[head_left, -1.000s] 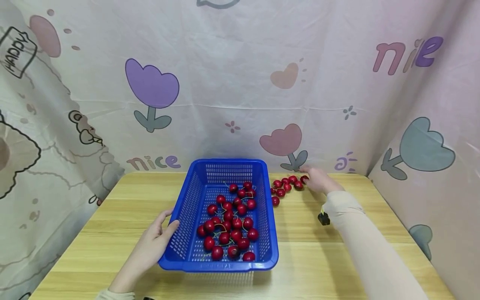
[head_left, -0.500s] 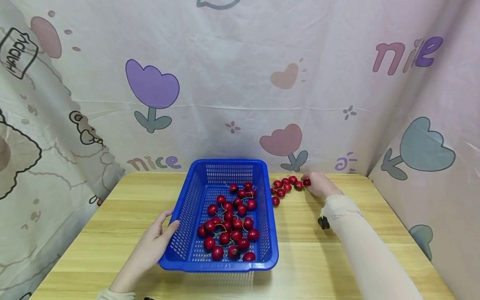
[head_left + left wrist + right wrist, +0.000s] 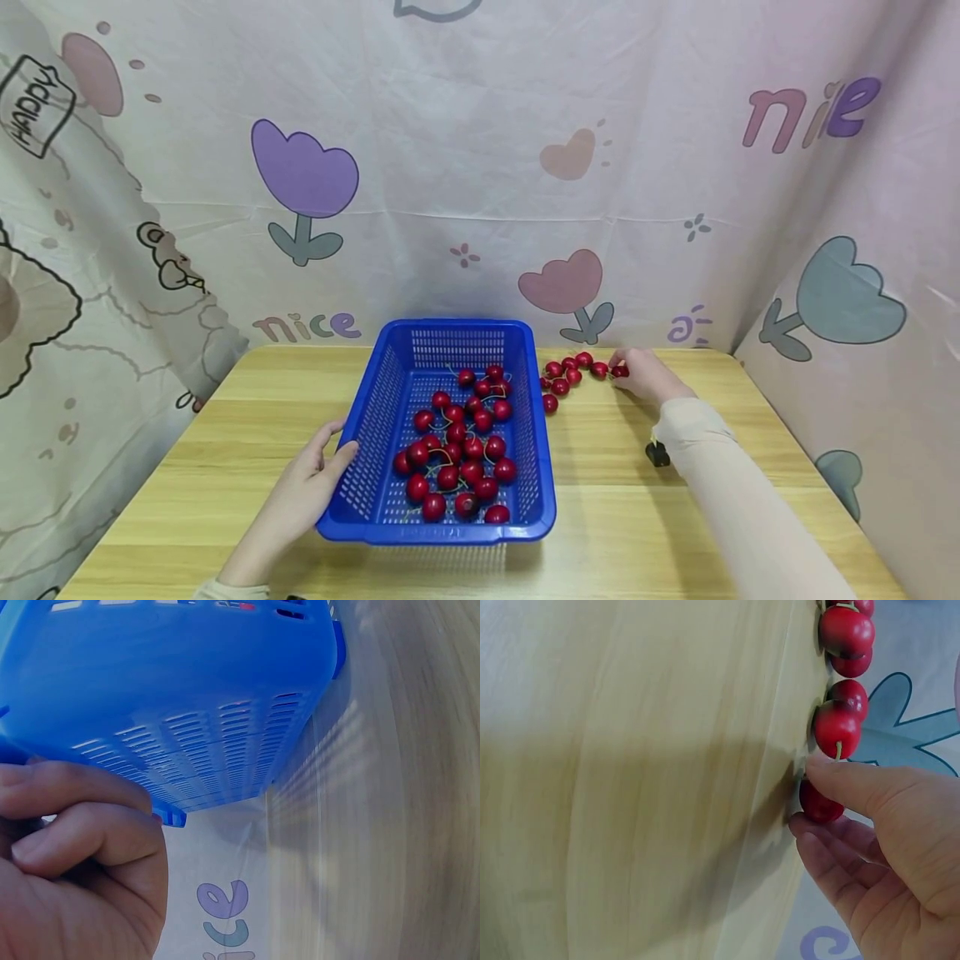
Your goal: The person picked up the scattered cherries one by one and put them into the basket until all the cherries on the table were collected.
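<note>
A blue plastic basket (image 3: pixel 442 533) with slotted walls stands mid-table, several red cherries (image 3: pixel 472 472) with green stems lying in it. My left hand (image 3: pixel 303 483) holds the basket's left rim; its bent fingers (image 3: pixel 90 832) show beside the wall in the left wrist view. At the back, right of the basket, my right hand (image 3: pixel 651 375) pinches a dark red cherry (image 3: pixel 821 801) between thumb and fingertips, low over the wood. More loose cherries (image 3: pixel 573 377) cluster between that hand and the basket, the nearest one (image 3: pixel 837 729) just beyond the thumb.
The light wooden table (image 3: pixel 615 508) ends at the back against a printed cloth (image 3: pixel 450 167) that also hangs on both sides. A small black object (image 3: pixel 657 454) hangs under the right sleeve.
My right hand has come down at the end of the loose cherries and taken hold of the last one, shifting it slightly right. The left hand and basket stay put.
</note>
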Available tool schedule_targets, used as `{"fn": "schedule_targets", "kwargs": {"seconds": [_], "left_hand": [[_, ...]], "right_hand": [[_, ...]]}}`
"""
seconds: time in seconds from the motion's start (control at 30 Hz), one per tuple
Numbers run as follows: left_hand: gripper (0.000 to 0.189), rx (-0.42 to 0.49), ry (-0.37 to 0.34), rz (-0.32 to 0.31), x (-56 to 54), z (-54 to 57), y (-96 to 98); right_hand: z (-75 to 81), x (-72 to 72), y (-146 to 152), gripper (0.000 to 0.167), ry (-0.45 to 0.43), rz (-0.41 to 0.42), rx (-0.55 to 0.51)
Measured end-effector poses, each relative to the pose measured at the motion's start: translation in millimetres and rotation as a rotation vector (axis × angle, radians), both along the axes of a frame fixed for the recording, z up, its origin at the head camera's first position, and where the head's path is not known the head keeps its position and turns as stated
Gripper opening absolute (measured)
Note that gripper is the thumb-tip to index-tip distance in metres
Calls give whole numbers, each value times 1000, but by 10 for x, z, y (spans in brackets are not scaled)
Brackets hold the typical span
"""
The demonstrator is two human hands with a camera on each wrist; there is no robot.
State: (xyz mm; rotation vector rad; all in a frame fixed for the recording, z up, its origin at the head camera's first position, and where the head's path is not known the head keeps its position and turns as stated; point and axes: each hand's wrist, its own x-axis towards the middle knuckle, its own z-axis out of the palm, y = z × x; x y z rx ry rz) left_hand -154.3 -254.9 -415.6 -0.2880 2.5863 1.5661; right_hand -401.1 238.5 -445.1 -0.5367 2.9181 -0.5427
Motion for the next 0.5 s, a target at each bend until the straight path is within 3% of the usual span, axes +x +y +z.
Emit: {"fn": "schedule_targets", "kwargs": {"seconds": [0.23,0.5], "left_hand": [[60,-10,-3,-2,-9,-18,-14],[60,-24,-9,-1,-19,-37,-30]], "right_hand": [[28,43,91,25,-6,7,-30],[218,111,128,29,-59,-13,-64]]}}
